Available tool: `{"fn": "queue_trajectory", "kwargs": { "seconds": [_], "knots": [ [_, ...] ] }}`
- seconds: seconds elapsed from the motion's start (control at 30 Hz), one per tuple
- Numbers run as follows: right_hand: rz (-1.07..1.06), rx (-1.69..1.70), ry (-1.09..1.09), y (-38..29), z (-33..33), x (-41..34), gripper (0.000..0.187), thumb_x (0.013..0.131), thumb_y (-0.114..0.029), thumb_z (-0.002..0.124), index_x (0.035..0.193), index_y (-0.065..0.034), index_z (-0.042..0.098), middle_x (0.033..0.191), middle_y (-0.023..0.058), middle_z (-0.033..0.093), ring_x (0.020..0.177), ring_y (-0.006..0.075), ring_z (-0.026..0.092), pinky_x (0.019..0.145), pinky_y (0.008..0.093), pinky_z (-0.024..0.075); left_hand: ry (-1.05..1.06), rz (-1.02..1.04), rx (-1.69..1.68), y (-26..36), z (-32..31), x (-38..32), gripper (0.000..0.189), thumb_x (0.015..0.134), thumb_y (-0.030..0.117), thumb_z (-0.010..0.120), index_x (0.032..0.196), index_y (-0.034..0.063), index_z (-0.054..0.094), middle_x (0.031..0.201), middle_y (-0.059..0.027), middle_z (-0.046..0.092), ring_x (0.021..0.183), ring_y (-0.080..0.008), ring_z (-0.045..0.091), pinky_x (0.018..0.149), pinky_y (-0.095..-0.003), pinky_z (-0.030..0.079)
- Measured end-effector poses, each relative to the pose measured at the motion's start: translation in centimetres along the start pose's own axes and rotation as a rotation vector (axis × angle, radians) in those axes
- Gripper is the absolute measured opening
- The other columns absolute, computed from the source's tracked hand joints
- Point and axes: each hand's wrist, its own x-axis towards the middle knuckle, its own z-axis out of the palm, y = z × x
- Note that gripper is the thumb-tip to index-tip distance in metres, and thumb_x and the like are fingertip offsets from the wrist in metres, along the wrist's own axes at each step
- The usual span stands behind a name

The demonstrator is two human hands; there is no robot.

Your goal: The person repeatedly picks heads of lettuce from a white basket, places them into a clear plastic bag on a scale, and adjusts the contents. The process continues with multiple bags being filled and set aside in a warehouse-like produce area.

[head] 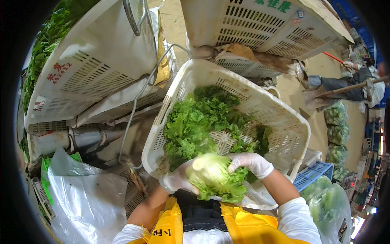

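Note:
A head of green leafy lettuce [211, 175] is held between my two gloved hands above the near side of a white plastic crate [274, 113]. My left hand [179, 178] cups it from the left, near the pale cut stem end. On the other side, my right hand [251, 163] rests its fingers and thumb against the leaves. Inside the crate, loose lettuce leaves [195, 125] pile up along the left and far walls. Part of the slatted crate floor [224, 140] shows between them.
Stacked white crates [103, 67] rise at left, another stack [259, 27] beyond. A bent metal hook rod [133, 113] lies left of my crate. Clear plastic bags [88, 195] sit lower left. At right are a blue crate [313, 175], bagged greens [327, 198] and a person [350, 85] beside a shovel [344, 90].

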Motion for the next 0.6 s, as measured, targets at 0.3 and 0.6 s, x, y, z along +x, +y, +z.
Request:
{"fn": "queue_trajectory", "kwargs": {
  "seconds": [0.3,0.6],
  "knots": [
    [-0.495,-1.561,0.769,-7.3,-2.3,14.8,0.062,0.076,-0.029,0.077,0.129,-0.0087,0.052,0.136,0.012,0.051,0.127,0.0284,0.048,0.107,0.0407,0.0387,0.912,0.025,-0.419,0.6,-0.8,-14.1,0.086,0.072,0.044,0.077,0.141,0.0078,0.04,0.135,-0.009,0.05,0.123,-0.0283,0.048,0.102,-0.0441,0.043],
    [0.207,-2.179,0.623,-5.3,-5.0,18.4,0.017,0.081,-0.026,0.07,0.094,-0.0166,0.07,0.087,-0.0005,0.066,0.089,0.0156,0.061,0.085,0.0373,0.0429,0.779,0.066,-0.577,-0.5,0.2,-17.0,0.085,0.067,0.036,0.081,0.138,0.0094,0.043,0.137,-0.0088,0.049,0.124,-0.0292,0.047,0.103,-0.0441,0.043]
  ]
}}
